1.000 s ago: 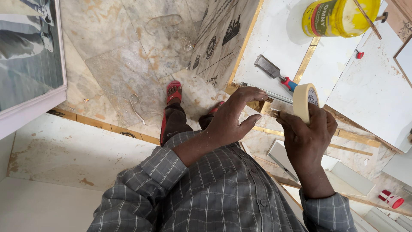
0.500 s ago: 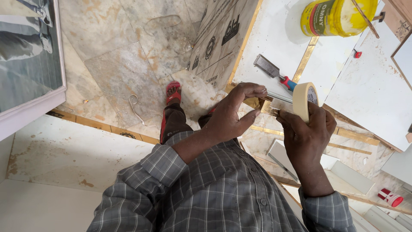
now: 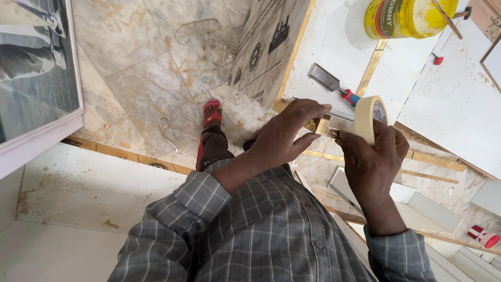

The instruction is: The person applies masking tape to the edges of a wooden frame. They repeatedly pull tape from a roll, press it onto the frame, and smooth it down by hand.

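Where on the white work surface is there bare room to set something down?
Bare white board lies between the chisel and the yellow jar, and more right of the gold strip, around the small red piece. It is crowded where the left hand and right hand meet at the tape roll.

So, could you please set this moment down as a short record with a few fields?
Left hand: fingers stretched over the edge of the white gold-trimmed panel.
Right hand: grips a cream roll of masking tape.
On the panel: red-handled flat chisel; yellow plastic jar lying on its side.
Floor: marble tiles; red sandal.
Clothing: grey checked shirt.
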